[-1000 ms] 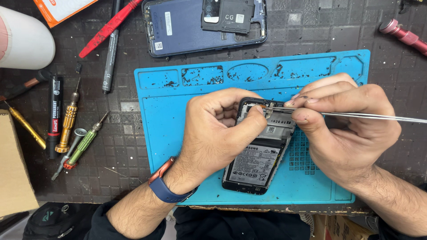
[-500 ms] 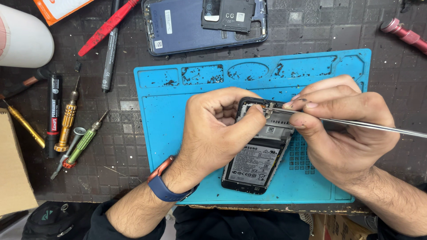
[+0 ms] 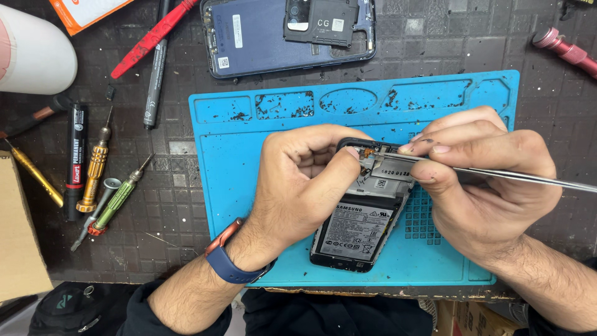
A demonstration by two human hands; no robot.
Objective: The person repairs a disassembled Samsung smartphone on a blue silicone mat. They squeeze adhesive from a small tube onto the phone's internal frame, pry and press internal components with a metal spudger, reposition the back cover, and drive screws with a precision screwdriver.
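Pinched between my right hand's [image 3: 491, 186] fingers, the thin metal tool [image 3: 516, 177] has dipped slightly, its tip staying at the top end of the opened phone [image 3: 364, 218]. That phone lies on the blue mat [image 3: 249, 155], and my left hand [image 3: 305, 180] keeps it clamped, so the prying looks barely advanced.

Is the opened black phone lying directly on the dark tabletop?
No, the opened black phone lies on the blue rubber work mat, which covers the dark tabletop.
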